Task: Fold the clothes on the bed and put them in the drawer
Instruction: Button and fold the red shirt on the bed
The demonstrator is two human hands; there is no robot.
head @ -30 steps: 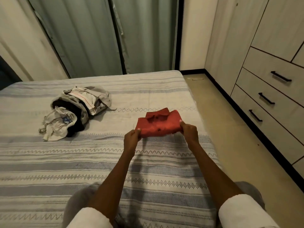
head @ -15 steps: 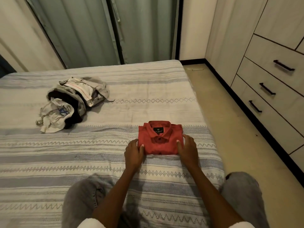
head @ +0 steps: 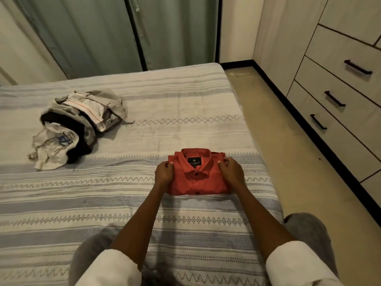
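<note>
One garment is folded: the red collared shirt [head: 196, 175] lies as a neat rectangle, collar up, near the right edge of the bed [head: 185, 96]. The left hand [head: 165, 173] and right hand [head: 231, 171] grasp its two sides, fingers curled over the edges. Outstanding: the unfolded clothes pile [head: 76, 124], well apart on the left. All three drawers [head: 338, 96] appear closed; nothing is stowed as far as visible.

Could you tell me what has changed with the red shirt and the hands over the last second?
The folded red shirt, held up above the bed a second ago, now lies flat on it, collar up. The left hand and right hand have moved from its near edge to its sides and grip it. The pile of unfolded clothes and the closed drawers are unchanged.
</note>
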